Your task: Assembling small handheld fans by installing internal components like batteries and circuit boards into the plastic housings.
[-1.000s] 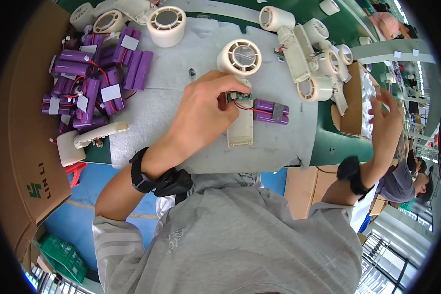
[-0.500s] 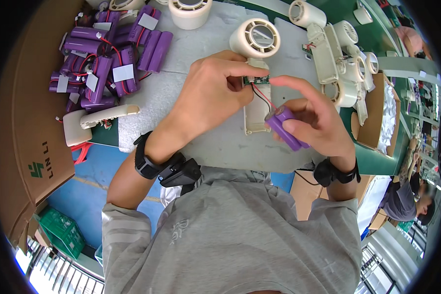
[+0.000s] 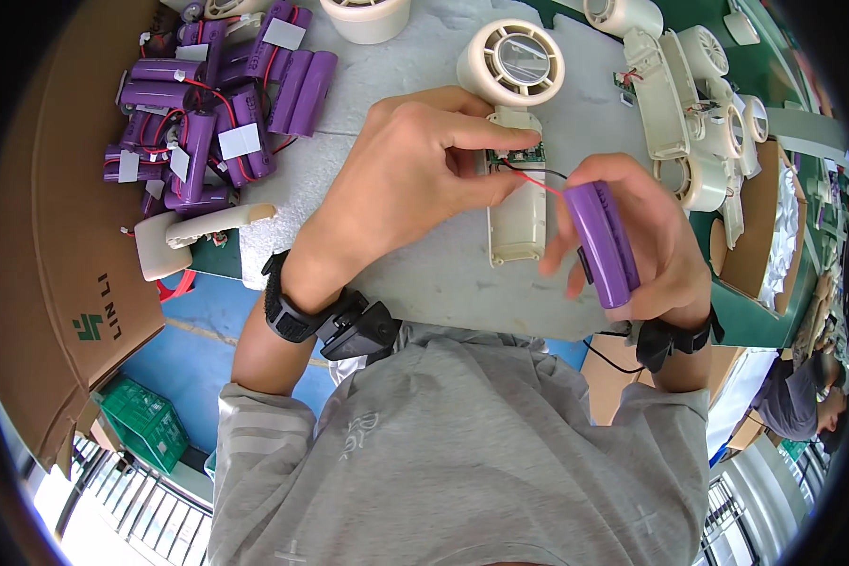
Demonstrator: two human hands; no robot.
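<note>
A cream handheld fan lies on the grey work mat, its round head at the far end and its handle shell open toward me. Inside the shell, near the head, sits a small green circuit board. My left hand closes round the fan there, index finger on the board and thumb beside the wires; its other fingers are partly hidden. In my right hand is a purple battery pack, raised and tilted to the right of the handle. Red and black wires run from the pack to the board.
Purple battery packs with red wires are heaped at the far left beside a cardboard box. Loose cream shells lie nearer. More fan parts and an open carton stand at right. Another person is at far right.
My right hand has moved right and turned the battery pack more upright, drawing the wires out sideways. The left hand stays at the board. The whole view has shifted slightly.
</note>
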